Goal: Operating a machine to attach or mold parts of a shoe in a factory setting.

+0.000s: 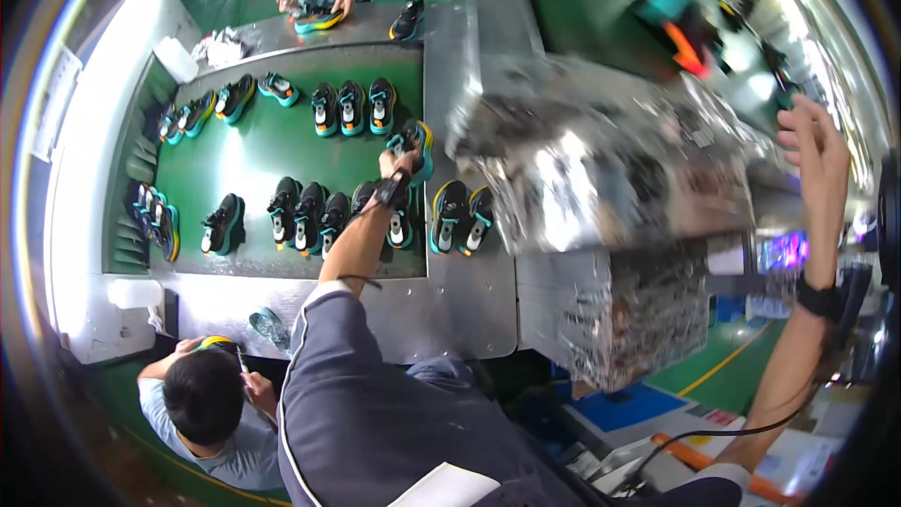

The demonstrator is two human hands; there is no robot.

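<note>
My left hand (398,161) reaches over the green conveyor belt (202,188). Its fingers are closed on a black sneaker (424,143) with a teal and yellow sole, at the belt's right end. Close by that wrist, several like sneakers stand in a row, partly hidden by my forearm. Two more sneakers (450,216) rest on the metal ledge just right of the belt. Far to the right, my right hand (815,143) is raised with fingers apart and nothing in it; a dark band circles its wrist.
A foil-wrapped machine (601,169) stands between my arms. Across the belt, a person handles a sneaker (317,21); another sits at the near left with a shoe and a tool. A teal insole-shaped piece (270,330) lies on the near metal edge. A cable (723,432) hangs by my right arm.
</note>
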